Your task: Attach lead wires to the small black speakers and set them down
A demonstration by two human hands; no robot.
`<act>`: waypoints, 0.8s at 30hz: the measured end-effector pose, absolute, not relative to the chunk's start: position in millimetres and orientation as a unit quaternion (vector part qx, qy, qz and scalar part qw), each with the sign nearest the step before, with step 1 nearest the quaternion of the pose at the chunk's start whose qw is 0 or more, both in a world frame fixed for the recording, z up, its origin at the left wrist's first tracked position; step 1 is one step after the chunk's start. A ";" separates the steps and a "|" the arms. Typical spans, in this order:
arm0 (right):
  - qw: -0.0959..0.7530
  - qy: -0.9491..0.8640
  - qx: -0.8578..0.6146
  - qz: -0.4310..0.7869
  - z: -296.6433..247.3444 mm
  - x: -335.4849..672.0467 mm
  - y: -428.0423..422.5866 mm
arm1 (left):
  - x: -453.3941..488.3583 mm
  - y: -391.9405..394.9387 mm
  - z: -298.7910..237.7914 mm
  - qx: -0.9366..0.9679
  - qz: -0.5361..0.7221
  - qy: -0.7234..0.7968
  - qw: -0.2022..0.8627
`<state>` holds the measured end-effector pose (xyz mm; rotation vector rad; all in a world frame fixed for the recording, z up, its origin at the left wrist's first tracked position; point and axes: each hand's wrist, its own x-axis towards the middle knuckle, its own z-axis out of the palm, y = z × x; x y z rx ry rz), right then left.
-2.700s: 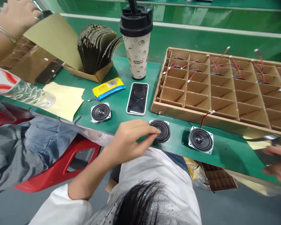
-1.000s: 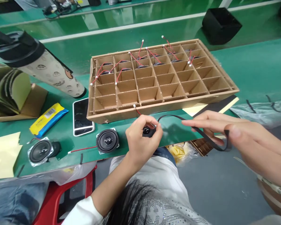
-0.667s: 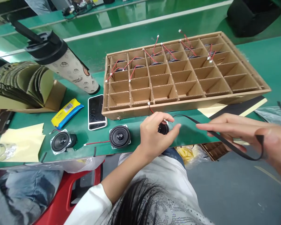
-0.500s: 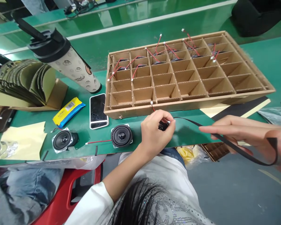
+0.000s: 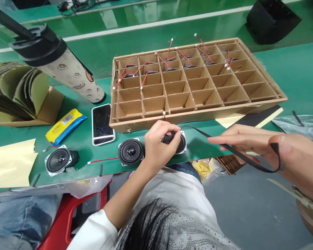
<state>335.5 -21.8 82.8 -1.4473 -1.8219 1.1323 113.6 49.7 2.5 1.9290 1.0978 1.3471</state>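
Observation:
My left hand (image 5: 159, 146) is over a round black speaker (image 5: 182, 143) with a metal frame, hiding part of it; thumb and forefinger pinch at the rim, where one end of a thin black strip (image 5: 198, 131) meets them. To the right, my right hand (image 5: 246, 142) grips the same strip between its fingers, and the strip curls back in a loop under the palm. A second speaker (image 5: 131, 151) lies face up just left of my left hand, its red wire stretched leftward. Farther left is a third speaker (image 5: 58, 160), slightly tilted.
Behind my hands stands a divided cardboard box (image 5: 198, 110), with wired speakers in its far compartments. A phone (image 5: 103, 123), a yellow-blue packet (image 5: 65, 126), a tumbler (image 5: 70, 74) and a carton of cardboard sheets (image 5: 53, 106) are at left. Black-and-cream sheets (image 5: 261, 118) lie at right.
The view has shifted, so the table things sit farther left. More of the speaker under my left hand shows. Both hands keep their hold, with the strip stretched between them.

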 end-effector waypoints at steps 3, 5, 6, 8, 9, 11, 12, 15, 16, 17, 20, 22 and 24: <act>0.255 -0.685 -0.527 0.433 82.3 334.3 -22.8 | 112.2 51.0 3.4 0.716 0.497 0.411 0.267; 0.258 -0.684 -0.522 0.440 82.5 333.3 -23.0 | 113.5 50.9 3.9 0.712 0.492 0.422 0.269; 0.261 -0.682 -0.519 0.445 82.8 332.7 -22.8 | 114.7 50.6 3.9 0.708 0.490 0.430 0.271; 0.268 -0.681 -0.512 0.450 83.9 331.7 -21.8 | 117.8 50.0 3.8 0.693 0.492 0.441 0.288; 0.270 -0.681 -0.513 0.449 84.6 331.2 -21.2 | 119.5 49.6 3.7 0.681 0.498 0.444 0.304; 0.271 -0.681 -0.517 0.442 86.0 330.4 -20.3 | 122.0 49.2 3.7 0.658 0.512 0.441 0.333; 0.272 -0.681 -0.522 0.435 86.6 330.0 -20.0 | 122.7 49.1 3.9 0.651 0.516 0.438 0.343; 0.279 -0.678 -0.531 0.425 87.7 328.9 -19.4 | 122.0 48.6 5.9 0.655 0.511 0.437 0.344; 0.281 -0.677 -0.530 0.426 87.8 328.5 -19.3 | 121.0 48.1 7.1 0.660 0.506 0.437 0.343; 0.282 -0.678 -0.526 0.430 87.9 328.2 -19.1 | 120.0 47.5 8.5 0.664 0.500 0.436 0.344; 0.280 -0.678 -0.517 0.440 88.0 328.0 -18.8 | 118.3 45.5 11.8 0.675 0.490 0.431 0.343; 0.277 -0.680 -0.512 0.446 87.5 328.2 -18.5 | 118.8 45.3 12.1 0.670 0.494 0.439 0.337; 0.274 -0.682 -0.506 0.452 86.4 328.1 -18.4 | 119.5 46.9 10.2 0.653 0.504 0.452 0.340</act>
